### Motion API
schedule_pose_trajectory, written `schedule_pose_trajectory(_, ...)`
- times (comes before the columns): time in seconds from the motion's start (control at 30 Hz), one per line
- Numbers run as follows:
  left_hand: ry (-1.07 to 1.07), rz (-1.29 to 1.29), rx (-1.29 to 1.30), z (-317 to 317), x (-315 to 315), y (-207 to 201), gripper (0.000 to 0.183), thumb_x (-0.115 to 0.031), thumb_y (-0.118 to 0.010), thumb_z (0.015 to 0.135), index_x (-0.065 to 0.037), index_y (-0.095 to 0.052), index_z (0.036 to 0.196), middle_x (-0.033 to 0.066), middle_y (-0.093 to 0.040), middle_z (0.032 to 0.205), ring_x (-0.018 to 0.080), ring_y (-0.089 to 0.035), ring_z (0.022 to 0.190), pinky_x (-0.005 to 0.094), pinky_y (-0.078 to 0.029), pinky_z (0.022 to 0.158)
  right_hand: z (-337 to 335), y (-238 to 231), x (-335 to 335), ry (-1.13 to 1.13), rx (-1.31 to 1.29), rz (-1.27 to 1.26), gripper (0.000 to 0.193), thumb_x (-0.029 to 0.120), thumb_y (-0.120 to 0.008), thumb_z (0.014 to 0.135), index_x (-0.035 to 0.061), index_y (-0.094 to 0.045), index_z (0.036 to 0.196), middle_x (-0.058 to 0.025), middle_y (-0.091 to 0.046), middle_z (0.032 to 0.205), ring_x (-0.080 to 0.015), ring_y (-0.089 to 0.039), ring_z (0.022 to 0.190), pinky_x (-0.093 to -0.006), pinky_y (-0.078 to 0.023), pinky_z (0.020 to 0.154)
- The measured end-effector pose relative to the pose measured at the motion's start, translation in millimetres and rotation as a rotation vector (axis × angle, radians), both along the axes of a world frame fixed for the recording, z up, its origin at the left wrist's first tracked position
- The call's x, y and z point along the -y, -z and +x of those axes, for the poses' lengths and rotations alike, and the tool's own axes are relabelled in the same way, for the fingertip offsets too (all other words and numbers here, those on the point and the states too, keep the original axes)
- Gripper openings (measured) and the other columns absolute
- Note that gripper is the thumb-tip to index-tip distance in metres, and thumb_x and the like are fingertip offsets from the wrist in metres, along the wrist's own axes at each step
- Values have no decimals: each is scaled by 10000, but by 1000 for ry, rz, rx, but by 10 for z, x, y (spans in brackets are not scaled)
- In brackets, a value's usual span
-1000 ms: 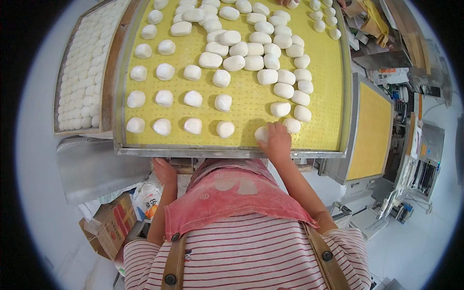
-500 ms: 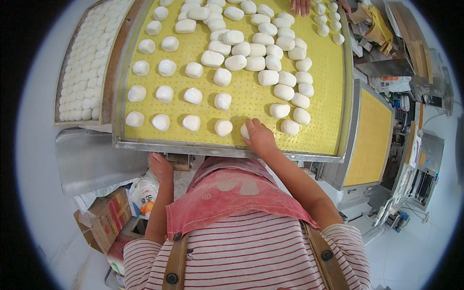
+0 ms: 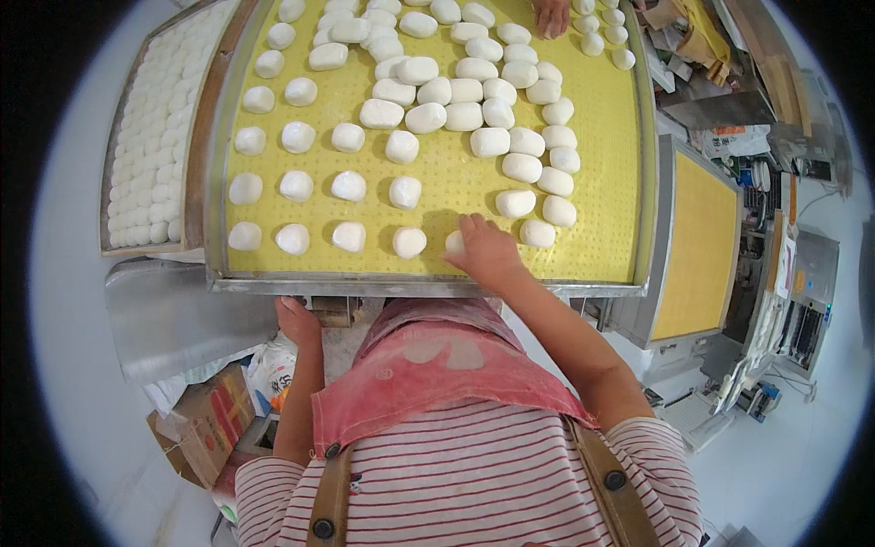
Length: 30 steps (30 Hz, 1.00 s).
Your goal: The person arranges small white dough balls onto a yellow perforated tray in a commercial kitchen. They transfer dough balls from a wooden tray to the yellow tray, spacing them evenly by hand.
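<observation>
Here, a big yellow tray (image 3: 602,164) with a metal rim fills the far part of the scene. It has tiny holes all over it. Many white dough pieces (image 3: 428,117) lie on it. On the left they sit apart in neat rows. In the middle and on the right they are packed close and touch each other.

To the left of this tray is another tray (image 3: 150,137), full of small white pieces in tight rows. To the right is a smaller yellow tray (image 3: 697,255) with nothing on it that can be seen. Down on the left, near the floor, is a brown cardboard box (image 3: 205,424).

The person wears a pink apron (image 3: 437,374) over a striped shirt (image 3: 474,483).

The right hand (image 3: 488,251) is on the near edge of the big tray. Its fingers curl around one white dough piece (image 3: 455,242) and grip it. This piece is in the near row, just right of the last piece in that row (image 3: 409,242).

The left hand (image 3: 298,321) is under the near rim of the big tray and touches it. Its fingers cannot be seen well, so it is not clear if they are open or closed.

Far away, at the top edge, another person's hand (image 3: 551,16) rests on the tray among the dough.
</observation>
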<state>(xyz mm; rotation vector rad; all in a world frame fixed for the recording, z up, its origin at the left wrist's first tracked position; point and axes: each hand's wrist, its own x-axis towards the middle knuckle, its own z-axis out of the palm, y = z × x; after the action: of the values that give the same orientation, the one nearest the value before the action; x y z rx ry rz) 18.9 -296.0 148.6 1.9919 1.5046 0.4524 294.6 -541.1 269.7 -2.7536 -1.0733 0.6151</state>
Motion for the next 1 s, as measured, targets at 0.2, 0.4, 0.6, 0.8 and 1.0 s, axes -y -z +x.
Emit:
schedule_pose_trajectory(0.2,7,35,-7,-10,-29,53,412,-310,-358,991,30,-579,1066,272,-634,957,454,-604,881,497,-458,781,706,213,381,-70,325,-24,359,183,-683,806,88,-586,1138,-112,-593,1060,-312,-573,1078,-457,-494,853)
schedule_pose_trajectory(0.4,31,2,-38,-137,-62,203,390,-271,-355,991,50,-570,1045,294,-610,969,485,-564,892,497,-443,802,703,114,159,-16,103,180,444,169,-696,796,87,-553,1209,-131,-596,1041,-331,-618,972,-446,-520,789)
schedule_pose_trajectory(0.6,74,66,-21,-84,-57,153,403,-269,-357,998,64,-565,1093,312,-591,1039,487,-553,954,494,-438,837,498,135,-152,-1,84,14,458,222,-697,799,78,-541,1205,-138,-600,1011,-316,-665,844,-446,-548,716)
schedule_pose_trajectory(0.8,22,17,-14,-141,-71,232,424,-286,-361,1002,35,-567,1186,316,-598,1129,498,-562,1031,494,-452,859,566,226,-314,-46,56,-105,475,302,-716,818,45,-505,1156,-159,-586,1044,-341,-667,839,-443,-559,681)
schedule_pose_trajectory(1.0,-9,-8,-8,-47,-23,130,420,-299,-366,1001,5,-573,1204,304,-627,1083,496,-592,985,511,-467,812,583,452,-350,39,92,-80,381,253,-686,822,31,-537,1092,-159,-592,1034,-335,-675,844,-456,-566,696)
